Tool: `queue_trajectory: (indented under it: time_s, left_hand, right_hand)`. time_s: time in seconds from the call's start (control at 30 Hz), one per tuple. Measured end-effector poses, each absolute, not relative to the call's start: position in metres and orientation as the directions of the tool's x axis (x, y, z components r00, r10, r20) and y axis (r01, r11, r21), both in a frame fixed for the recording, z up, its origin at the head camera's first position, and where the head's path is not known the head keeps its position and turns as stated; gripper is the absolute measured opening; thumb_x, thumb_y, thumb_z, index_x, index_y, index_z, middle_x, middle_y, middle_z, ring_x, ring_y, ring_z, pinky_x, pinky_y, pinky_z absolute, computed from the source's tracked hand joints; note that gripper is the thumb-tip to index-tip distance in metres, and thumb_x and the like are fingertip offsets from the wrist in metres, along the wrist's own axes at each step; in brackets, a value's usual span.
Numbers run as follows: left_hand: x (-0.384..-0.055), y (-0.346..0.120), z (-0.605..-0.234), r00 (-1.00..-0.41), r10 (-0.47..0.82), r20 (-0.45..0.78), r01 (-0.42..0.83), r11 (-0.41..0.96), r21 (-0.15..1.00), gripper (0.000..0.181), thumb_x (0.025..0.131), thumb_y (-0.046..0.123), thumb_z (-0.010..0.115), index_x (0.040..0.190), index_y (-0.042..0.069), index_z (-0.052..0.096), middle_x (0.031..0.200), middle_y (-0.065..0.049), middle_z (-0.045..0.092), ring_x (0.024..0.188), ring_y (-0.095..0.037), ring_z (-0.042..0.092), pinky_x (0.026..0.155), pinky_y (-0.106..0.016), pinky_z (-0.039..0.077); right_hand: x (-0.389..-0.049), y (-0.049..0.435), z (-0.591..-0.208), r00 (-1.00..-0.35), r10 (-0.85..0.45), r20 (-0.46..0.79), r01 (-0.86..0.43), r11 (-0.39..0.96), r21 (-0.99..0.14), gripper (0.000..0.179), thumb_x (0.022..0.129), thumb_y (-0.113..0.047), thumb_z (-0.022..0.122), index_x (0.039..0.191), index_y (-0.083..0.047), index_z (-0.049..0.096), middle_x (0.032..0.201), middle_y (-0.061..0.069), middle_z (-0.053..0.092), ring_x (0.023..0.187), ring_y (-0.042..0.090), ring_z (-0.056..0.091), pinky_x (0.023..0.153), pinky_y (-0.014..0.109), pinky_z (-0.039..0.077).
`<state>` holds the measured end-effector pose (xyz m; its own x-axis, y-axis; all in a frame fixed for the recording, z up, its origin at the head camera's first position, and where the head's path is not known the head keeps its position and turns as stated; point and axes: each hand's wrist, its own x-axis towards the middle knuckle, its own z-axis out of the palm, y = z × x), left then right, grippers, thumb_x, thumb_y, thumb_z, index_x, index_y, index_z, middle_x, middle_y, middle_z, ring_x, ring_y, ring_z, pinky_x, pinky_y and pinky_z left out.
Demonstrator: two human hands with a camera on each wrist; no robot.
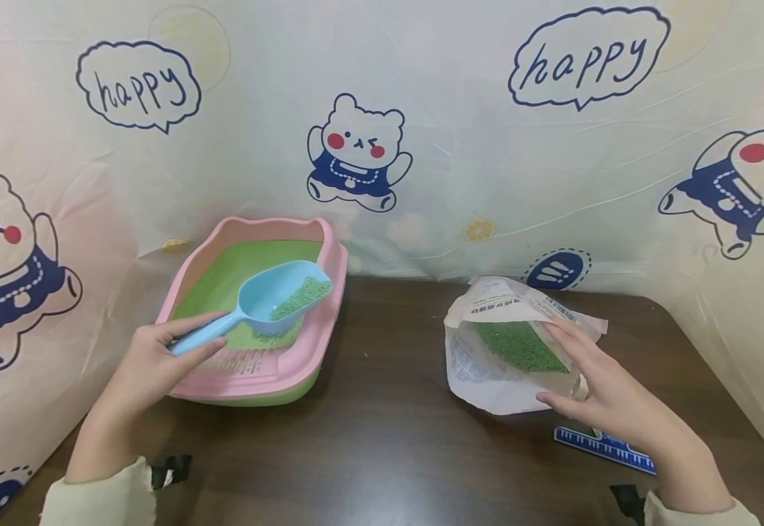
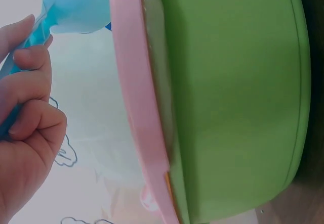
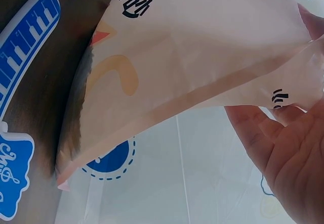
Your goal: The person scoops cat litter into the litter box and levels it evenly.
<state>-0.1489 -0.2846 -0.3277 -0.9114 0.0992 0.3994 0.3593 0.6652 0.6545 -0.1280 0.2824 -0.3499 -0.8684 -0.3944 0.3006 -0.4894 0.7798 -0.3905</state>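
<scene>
Pouring seems in hand: left hand (image 1: 161, 359) grips the scoop (image 1: 257, 299) above the tray (image 1: 316, 343) at eleven o'clock, right hand (image 1: 608, 394) the bag (image 1: 477, 372) at one, likely wanting a gentle tilt next

A brown, wood-patterned surface (image 1: 382, 431) carries a soft shine near its front, and its far right corner is rounded. On it, toward the right, lies a blue-and-white sign (image 1: 604, 451) with a strip of piano keys; the right wrist view also shows its wavy-edged part with white lettering. A pale, creased sheet (image 1: 444, 88) rises behind and along both sides. Printed on it are winking bears (image 1: 356, 157) with red cheeks and blue clothes, two "happy" bubbles (image 1: 139, 84), orange slices (image 1: 479, 230) and blue badges (image 1: 558, 269) ringed by dashes.
</scene>
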Motion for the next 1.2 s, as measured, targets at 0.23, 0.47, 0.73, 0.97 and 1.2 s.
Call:
queue_trajectory:
  time_s: [0.23, 0.47, 0.73, 0.97, 1.2]
  left_hand:
    - [-0.156, -0.298, -0.332, -0.922, 0.062, 0.383, 0.322, 0.672, 0.666, 0.038, 0.088, 0.013, 0.076, 0.123, 0.002, 0.069, 0.09, 0.031, 0.067, 0.076, 0.002, 0.057, 0.064, -0.014, 0.047]
    - [-0.165, -0.312, -0.334, -0.94, 0.031, 0.34, 0.267, 0.688, 0.675, 0.041, 0.089, 0.018, 0.075, 0.124, -0.001, 0.067, 0.087, 0.019, 0.072, 0.074, -0.003, 0.053, 0.06, -0.018, 0.044]
    - [-0.171, -0.324, -0.337, -0.95, 0.004, 0.312, 0.221, 0.713, 0.666, 0.042, 0.09, 0.021, 0.074, 0.124, -0.003, 0.067, 0.087, 0.032, 0.065, 0.075, 0.0, 0.052, 0.064, -0.015, 0.043]
    - [-0.178, -0.337, -0.34, -0.959, -0.025, 0.284, 0.168, 0.754, 0.635, 0.046, 0.089, 0.026, 0.075, 0.124, -0.003, 0.066, 0.089, 0.035, 0.058, 0.077, 0.005, 0.051, 0.067, -0.011, 0.041]
    - [-0.182, -0.348, -0.344, -0.963, -0.04, 0.265, 0.135, 0.78, 0.61, 0.048, 0.088, 0.029, 0.075, 0.125, -0.002, 0.067, 0.094, 0.033, 0.056, 0.078, 0.006, 0.05, 0.067, -0.012, 0.041]
  right_hand:
    - [-0.127, 0.281, -0.35, -0.863, -0.402, 0.306, -0.499, 0.774, -0.389, 0.091, 0.078, -0.028, 0.085, 0.153, -0.012, 0.036, 0.156, 0.018, 0.034, 0.132, 0.043, 0.044, 0.11, 0.028, 0.036]
    - [-0.127, 0.281, -0.351, -0.857, -0.406, 0.317, -0.508, 0.769, -0.389, 0.092, 0.077, -0.027, 0.086, 0.153, -0.012, 0.036, 0.157, 0.018, 0.034, 0.132, 0.044, 0.043, 0.108, 0.012, 0.025]
    - [-0.128, 0.281, -0.354, -0.825, -0.438, 0.356, -0.557, 0.738, -0.381, 0.091, 0.075, -0.022, 0.087, 0.151, -0.01, 0.038, 0.154, 0.02, 0.036, 0.129, 0.044, 0.045, 0.099, -0.003, 0.012]
    - [-0.128, 0.282, -0.354, -0.832, -0.432, 0.348, -0.547, 0.744, -0.384, 0.091, 0.076, -0.023, 0.086, 0.151, -0.009, 0.038, 0.154, 0.02, 0.036, 0.13, 0.044, 0.044, 0.099, -0.002, 0.011]
    - [-0.129, 0.281, -0.354, -0.822, -0.439, 0.363, -0.56, 0.742, -0.369, 0.09, 0.075, -0.022, 0.086, 0.15, -0.008, 0.039, 0.153, 0.02, 0.036, 0.13, 0.045, 0.045, 0.1, -0.002, 0.011]
